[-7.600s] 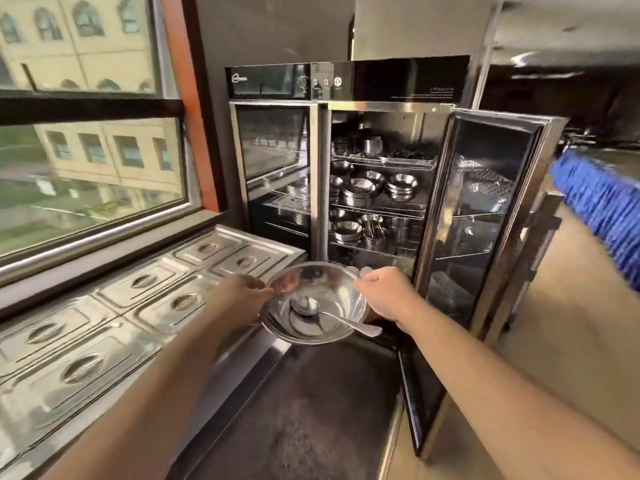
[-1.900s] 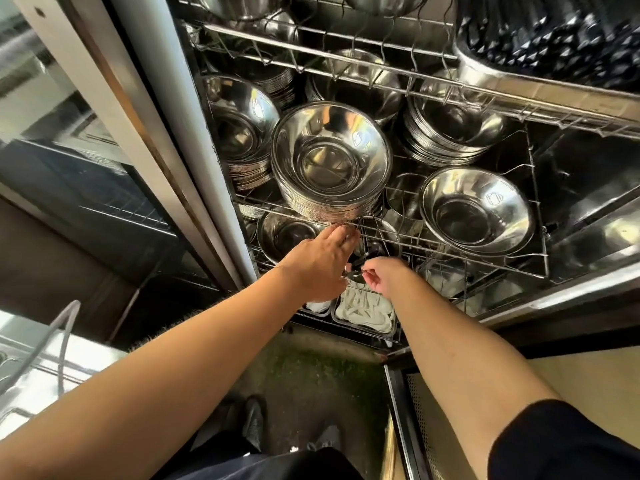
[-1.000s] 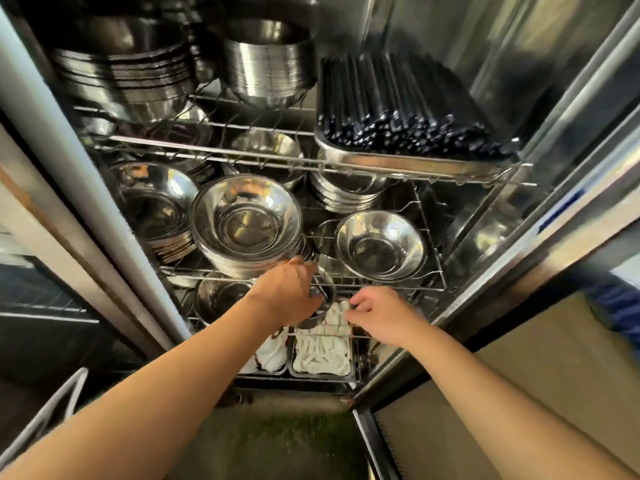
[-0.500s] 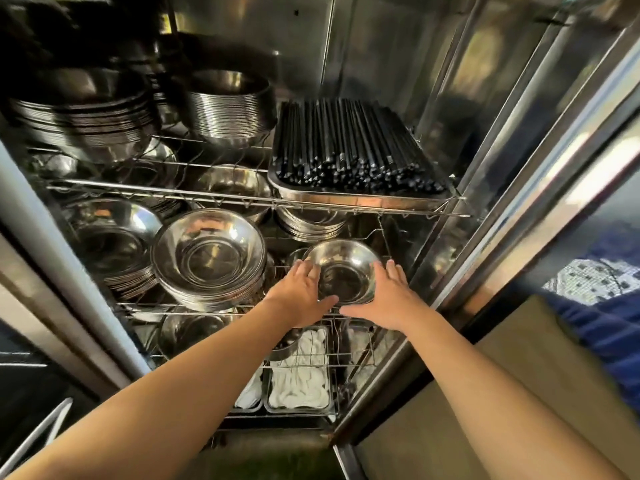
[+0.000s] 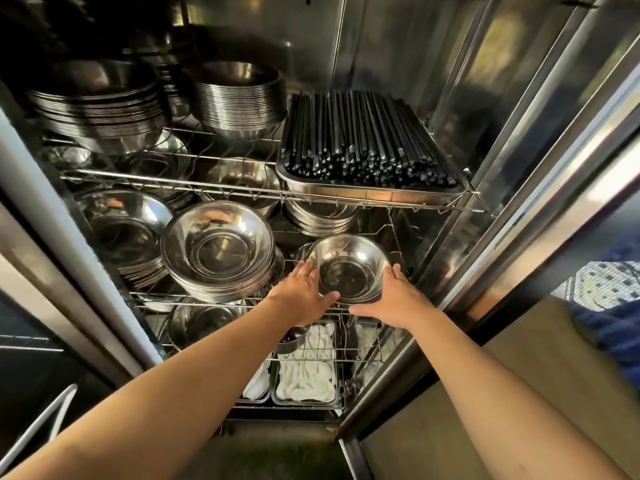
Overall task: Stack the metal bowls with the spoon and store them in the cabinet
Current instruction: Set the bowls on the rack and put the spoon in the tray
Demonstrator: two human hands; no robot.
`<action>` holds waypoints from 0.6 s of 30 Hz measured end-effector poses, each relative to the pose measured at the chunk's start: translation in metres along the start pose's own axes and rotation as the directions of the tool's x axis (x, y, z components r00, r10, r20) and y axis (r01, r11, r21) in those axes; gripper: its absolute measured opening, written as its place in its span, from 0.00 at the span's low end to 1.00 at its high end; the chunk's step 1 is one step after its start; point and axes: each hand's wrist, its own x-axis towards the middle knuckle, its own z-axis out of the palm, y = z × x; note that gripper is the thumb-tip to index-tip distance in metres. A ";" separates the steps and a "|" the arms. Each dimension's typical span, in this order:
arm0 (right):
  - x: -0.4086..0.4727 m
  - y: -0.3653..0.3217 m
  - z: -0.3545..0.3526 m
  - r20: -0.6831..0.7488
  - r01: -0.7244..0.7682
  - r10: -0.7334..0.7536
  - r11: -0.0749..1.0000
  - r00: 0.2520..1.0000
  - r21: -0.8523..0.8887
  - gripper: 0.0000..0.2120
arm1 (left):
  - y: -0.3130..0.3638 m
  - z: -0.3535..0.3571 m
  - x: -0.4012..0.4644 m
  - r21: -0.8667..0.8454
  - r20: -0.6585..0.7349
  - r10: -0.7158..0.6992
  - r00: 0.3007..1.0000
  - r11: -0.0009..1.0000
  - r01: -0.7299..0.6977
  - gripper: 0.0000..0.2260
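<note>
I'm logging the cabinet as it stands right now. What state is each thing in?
Small bowl: upright, empty, held on the middle rack.
Left hand: cupping the bowl's left side.
Right hand: cupping its right side.
Big bowl stack: upright, nested.
Chopstick tray: full, top rack.
Cabinet door: open.

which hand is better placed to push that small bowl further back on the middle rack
Right, marginally. The right hand cups the small bowl from its open side by the cabinet wall; the left hand is squeezed against the big bowl stack.

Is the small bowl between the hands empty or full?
Empty: the small bowl shows only its bare shiny bottom, with no spoon inside.
</note>
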 end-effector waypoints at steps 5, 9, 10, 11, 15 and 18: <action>-0.003 -0.008 0.002 -0.003 0.015 -0.015 0.999 1.000 -0.040 0.70 | -0.007 0.004 -0.003 -0.001 -0.008 -0.017 1.000 1.000 0.017 0.41; -0.006 -0.016 0.005 -0.014 0.032 -0.033 0.998 0.999 -0.048 0.70 | -0.011 0.008 -0.006 -0.022 -0.033 -0.049 0.998 0.999 0.048 0.41; -0.007 -0.019 0.005 -0.015 0.040 -0.041 0.998 0.999 -0.053 0.69 | -0.013 0.009 -0.007 -0.029 -0.040 -0.056 0.998 0.998 0.055 0.42; -0.007 -0.021 0.006 -0.018 0.047 -0.048 0.997 0.999 -0.058 0.69 | -0.014 0.009 -0.008 -0.033 -0.048 -0.060 0.997 0.998 0.058 0.42; -0.010 -0.028 0.008 -0.019 0.049 -0.050 0.997 0.999 -0.056 0.69 | -0.019 0.011 -0.011 -0.036 -0.087 -0.062 0.994 0.998 0.059 0.42; -0.012 -0.031 0.008 -0.028 0.051 -0.052 0.998 0.998 -0.038 0.68 | -0.021 0.012 -0.010 -0.039 -0.100 -0.080 0.992 0.996 0.076 0.42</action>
